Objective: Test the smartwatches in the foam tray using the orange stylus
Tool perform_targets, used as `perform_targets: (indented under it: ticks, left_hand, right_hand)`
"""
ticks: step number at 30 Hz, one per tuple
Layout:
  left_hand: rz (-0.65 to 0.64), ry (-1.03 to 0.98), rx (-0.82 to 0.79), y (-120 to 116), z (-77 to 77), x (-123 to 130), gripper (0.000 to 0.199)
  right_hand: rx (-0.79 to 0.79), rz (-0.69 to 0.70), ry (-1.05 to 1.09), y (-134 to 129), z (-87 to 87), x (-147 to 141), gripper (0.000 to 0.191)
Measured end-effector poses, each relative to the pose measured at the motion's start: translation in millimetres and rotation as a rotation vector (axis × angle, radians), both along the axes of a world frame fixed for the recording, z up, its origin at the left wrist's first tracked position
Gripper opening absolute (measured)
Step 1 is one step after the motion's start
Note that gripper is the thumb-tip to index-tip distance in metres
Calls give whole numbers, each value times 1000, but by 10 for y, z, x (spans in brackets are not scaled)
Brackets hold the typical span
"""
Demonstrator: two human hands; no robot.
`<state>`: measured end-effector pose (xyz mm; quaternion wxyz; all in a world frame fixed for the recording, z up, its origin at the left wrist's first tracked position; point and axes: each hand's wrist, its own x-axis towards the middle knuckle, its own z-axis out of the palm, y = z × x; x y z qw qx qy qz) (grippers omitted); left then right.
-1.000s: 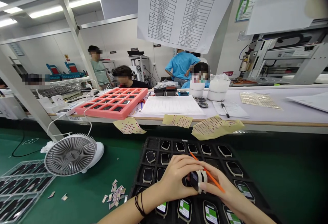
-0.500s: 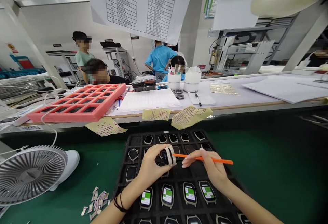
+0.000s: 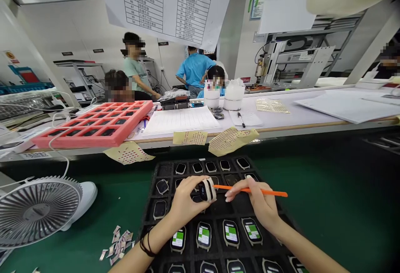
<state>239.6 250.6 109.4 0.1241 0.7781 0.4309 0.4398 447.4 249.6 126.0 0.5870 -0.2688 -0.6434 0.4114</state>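
The left hand (image 3: 183, 201) grasps a pale-cased watch (image 3: 208, 190), its fingers (image 3: 194, 179) hiding part of the casing. The right hand (image 3: 262, 206) pinches an orange stick (image 3: 275, 193), tip contact unclear. Beneath the fingers, the black tray (image 3: 219, 209) is partly covered, its near edge cut off.

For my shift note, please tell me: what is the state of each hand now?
Left hand: closed, holding a watch between thumb and fingers.
Right hand: closed, holding an orange stick.
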Motion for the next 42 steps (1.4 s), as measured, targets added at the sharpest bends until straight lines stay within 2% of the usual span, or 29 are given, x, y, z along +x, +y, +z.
perform_targets:
  ticks: [5,17,24,31,42]
  left_hand:
    - [3,-4,6,-13,2,5,51]
    - [21,-26,18,-25,22,-4,49]
    - [10,5,24,-66,86,44,49]
    - [19,14,17,-64,70,44,50]
    - [19,28,21,-59,84,32,51]
  right_hand:
    - [19,-30,2,-12,14,-7,54]
    - [190,-47,-115,-14,17,-23,47]
    - [206,54,-115,-88,45,-31,45]
    - [175,6,-109,-71,31,-28,48]
    - [168,13,-93,-94,59,-42,48]
